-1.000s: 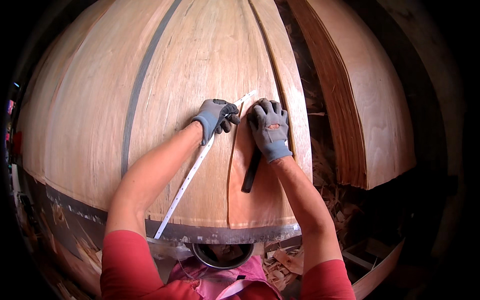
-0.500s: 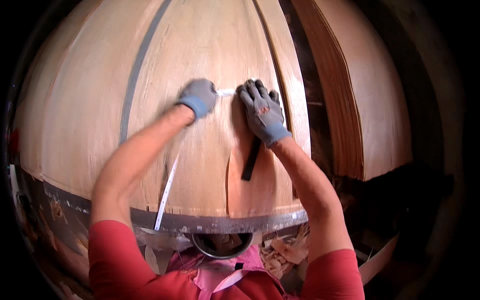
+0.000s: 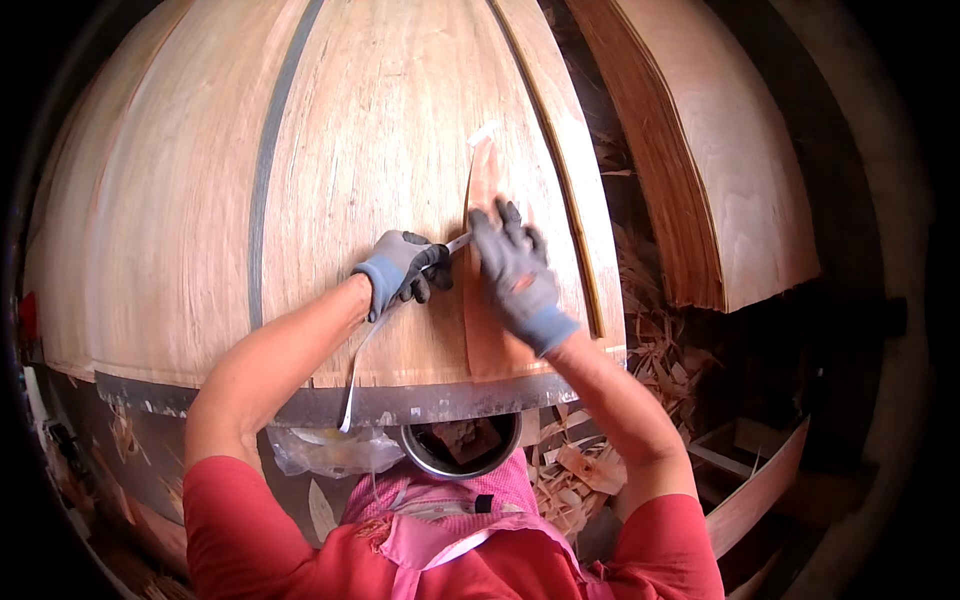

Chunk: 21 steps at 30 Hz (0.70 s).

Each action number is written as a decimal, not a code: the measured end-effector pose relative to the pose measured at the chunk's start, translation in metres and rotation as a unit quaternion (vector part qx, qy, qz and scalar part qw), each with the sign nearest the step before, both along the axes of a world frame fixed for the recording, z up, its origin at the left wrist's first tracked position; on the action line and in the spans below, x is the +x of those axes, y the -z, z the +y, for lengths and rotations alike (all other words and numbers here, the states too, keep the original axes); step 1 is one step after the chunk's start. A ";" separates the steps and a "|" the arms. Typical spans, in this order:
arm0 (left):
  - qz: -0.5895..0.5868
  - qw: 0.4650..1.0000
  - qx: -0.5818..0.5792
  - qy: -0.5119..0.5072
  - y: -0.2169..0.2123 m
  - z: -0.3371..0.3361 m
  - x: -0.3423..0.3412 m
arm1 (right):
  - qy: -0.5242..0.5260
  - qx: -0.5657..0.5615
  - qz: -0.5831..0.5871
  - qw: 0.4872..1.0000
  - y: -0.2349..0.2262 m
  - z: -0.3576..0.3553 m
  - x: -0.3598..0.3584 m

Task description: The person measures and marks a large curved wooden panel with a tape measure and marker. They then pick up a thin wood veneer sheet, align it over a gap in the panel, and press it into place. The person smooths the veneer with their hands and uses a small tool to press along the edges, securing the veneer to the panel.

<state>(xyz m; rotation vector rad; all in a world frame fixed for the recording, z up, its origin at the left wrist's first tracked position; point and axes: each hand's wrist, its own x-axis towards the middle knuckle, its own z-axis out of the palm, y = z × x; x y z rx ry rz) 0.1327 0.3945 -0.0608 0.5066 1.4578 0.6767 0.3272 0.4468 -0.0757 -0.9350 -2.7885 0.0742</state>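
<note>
My left hand (image 3: pixel 405 268), in a grey glove with a blue cuff, is closed on a narrow white strip of tape (image 3: pixel 362 355). The tape trails down over the front edge, and its short end points right, toward my other hand. My right hand (image 3: pixel 515 270), gloved alike and slightly blurred, lies over a reddish strip of veneer (image 3: pixel 483 180) with its fingers stretched out. Whether its fingertips touch the tape end, I cannot tell. A short white tape piece (image 3: pixel 484 132) sits at the veneer strip's far tip. Beneath everything is a large pale wood veneer sheet (image 3: pixel 370 150).
A grey band (image 3: pixel 268 170) and a thin brown wooden strip (image 3: pixel 560 170) run lengthwise along the sheet. Stacked veneer (image 3: pixel 740 170) stands at the right. Below the front edge are a round metal bowl (image 3: pixel 462 473), a clear plastic bag (image 3: pixel 330 452) and wood scraps (image 3: pixel 590 485).
Both hands have moved nearer to me along the veneer strip. A white tape piece now shows at its far tip. The black bar under my right hand is out of sight. The view has shifted.
</note>
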 end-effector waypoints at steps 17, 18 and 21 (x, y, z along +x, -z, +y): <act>0.005 0.994 0.083 0.077 -0.027 0.018 0.041 | 0.122 -0.039 0.261 0.957 -0.017 -0.017 0.063; -0.004 0.993 0.065 0.101 -0.035 0.021 0.062 | 0.163 -0.010 0.233 0.959 -0.017 -0.020 0.082; -0.009 0.993 0.058 0.098 -0.002 0.030 0.089 | 0.184 -0.020 0.148 0.972 -0.014 -0.030 0.098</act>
